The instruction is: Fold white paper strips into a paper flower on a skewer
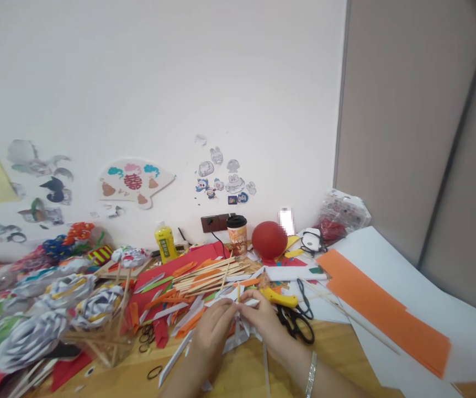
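My left hand (215, 329) and my right hand (262, 316) meet fingertip to fingertip over the table. Both are closed in a pinch on a small piece of folded white paper (252, 302), with a thin yellowish bit standing upright between them. The fingers partly hide it. White paper strips (238, 340) lie under and around the hands. Just right of my right hand are a yellow-handled tool (281, 298) and black-handled scissors (304, 330). A pile of thin wooden sticks (207, 276) lies beyond the hands.
Folded paper roses (35, 337) crowd the left side. At the back stand a yellow-labelled bottle (165, 243), a paper cup (237, 235) and a red balloon-like ball (269, 241). Orange paper (387, 315) lies on white sheets (465, 326) at right. Black rings (154, 372) lie near the front.
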`<state>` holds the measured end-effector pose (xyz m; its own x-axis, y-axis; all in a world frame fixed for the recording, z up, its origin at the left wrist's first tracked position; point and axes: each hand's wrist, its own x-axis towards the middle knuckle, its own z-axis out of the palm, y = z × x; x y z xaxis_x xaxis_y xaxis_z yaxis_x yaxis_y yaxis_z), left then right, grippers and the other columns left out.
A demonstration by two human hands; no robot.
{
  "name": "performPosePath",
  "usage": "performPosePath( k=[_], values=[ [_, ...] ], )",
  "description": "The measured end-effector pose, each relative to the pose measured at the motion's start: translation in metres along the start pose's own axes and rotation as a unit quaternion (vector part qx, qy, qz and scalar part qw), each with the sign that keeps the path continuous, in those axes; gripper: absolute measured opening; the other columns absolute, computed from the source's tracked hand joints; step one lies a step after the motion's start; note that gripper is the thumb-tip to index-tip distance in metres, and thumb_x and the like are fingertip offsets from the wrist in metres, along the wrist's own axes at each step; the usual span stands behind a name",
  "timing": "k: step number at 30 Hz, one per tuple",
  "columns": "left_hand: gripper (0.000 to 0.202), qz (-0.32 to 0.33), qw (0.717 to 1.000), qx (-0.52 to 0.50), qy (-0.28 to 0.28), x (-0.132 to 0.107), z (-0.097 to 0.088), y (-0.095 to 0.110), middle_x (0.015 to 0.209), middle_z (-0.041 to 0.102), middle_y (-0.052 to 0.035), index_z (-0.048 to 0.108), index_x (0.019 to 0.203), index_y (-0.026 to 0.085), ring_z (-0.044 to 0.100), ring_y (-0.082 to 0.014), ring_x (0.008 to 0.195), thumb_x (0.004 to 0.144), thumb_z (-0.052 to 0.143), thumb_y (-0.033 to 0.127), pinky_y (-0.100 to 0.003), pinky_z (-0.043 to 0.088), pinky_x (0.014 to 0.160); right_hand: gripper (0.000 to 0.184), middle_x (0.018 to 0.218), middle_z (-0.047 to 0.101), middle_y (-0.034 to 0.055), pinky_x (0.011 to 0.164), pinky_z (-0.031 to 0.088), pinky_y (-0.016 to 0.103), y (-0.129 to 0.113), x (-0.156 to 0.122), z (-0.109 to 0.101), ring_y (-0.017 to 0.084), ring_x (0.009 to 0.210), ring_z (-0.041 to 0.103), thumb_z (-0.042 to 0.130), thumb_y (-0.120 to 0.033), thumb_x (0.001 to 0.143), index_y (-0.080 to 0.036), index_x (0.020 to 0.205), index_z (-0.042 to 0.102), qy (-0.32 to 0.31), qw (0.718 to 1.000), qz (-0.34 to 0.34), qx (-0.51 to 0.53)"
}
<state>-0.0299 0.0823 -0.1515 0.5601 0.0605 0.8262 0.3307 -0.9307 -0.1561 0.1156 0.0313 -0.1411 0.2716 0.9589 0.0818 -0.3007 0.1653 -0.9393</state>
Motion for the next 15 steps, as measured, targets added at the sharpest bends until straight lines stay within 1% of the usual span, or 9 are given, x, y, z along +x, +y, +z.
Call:
performPosePath(
  k=[3, 6, 9, 11, 15],
  values=[
    [0.032, -0.012, 1.0, -0.006, -0.006, 0.0018, -0.0012, 0.0008, 0.1, 0.064, -0.0134, 0.048, 0.116, 0.014, 0.056, -0.0207, 0.101, 0.085, 0.043, 0.01, -0.035, 0.049, 0.082, 0.033, 0.056, 0.05, -0.0057, 0.051, 0.036, 0.021, -0.0003, -0.0001, 0.0001, 0.01, 0.052, 0.047, 0.073, -0.037, 0.055, -0.018, 0.071, 0.052, -0.002, 0.999, 0.004, 0.032],
    [0.035, -0.002, 1.0, -0.01, -0.012, 0.0025, -0.0025, 0.001, 0.098, 0.065, -0.0129, 0.047, 0.119, 0.014, 0.057, -0.0201, 0.099, 0.084, 0.045, 0.011, -0.034, 0.05, 0.081, 0.032, 0.057, 0.05, -0.0056, 0.051, 0.037, 0.021, 0.0006, -0.0006, 0.0004, 0.01, 0.053, 0.047, 0.072, -0.037, 0.056, -0.018, 0.072, 0.051, -0.001, 0.999, 0.004, 0.05],
    [0.034, 0.008, 1.0, -0.017, -0.012, 0.0046, -0.0034, 0.0018, 0.096, 0.065, -0.0121, 0.048, 0.119, 0.015, 0.058, -0.0194, 0.096, 0.085, 0.044, 0.011, -0.033, 0.051, 0.078, 0.034, 0.058, 0.05, -0.0057, 0.051, 0.036, 0.02, 0.0012, -0.0019, 0.0011, 0.009, 0.052, 0.046, 0.073, -0.036, 0.054, -0.017, 0.073, 0.051, -0.001, 0.999, 0.013, 0.053],
    [0.033, 0.002, 1.0, -0.021, -0.011, 0.0071, -0.0035, 0.0026, 0.095, 0.066, -0.0113, 0.05, 0.117, 0.016, 0.059, -0.0187, 0.095, 0.085, 0.044, 0.012, -0.031, 0.052, 0.077, 0.033, 0.058, 0.05, -0.0055, 0.051, 0.036, 0.02, 0.0009, -0.0026, 0.0017, 0.009, 0.052, 0.046, 0.072, -0.035, 0.055, -0.017, 0.073, 0.051, 0.003, 0.999, 0.013, 0.052],
    [0.024, -0.011, 0.999, -0.039, -0.018, 0.0107, -0.003, 0.0029, 0.093, 0.067, -0.0102, 0.055, 0.106, 0.015, 0.061, -0.0175, 0.092, 0.085, 0.045, 0.014, -0.029, 0.052, 0.078, 0.032, 0.057, 0.05, -0.0052, 0.051, 0.037, 0.021, 0.0011, -0.0019, 0.0015, 0.01, 0.052, 0.049, 0.073, -0.034, 0.053, -0.017, 0.068, 0.051, 0.028, 0.998, 0.015, 0.055]
  ],
)
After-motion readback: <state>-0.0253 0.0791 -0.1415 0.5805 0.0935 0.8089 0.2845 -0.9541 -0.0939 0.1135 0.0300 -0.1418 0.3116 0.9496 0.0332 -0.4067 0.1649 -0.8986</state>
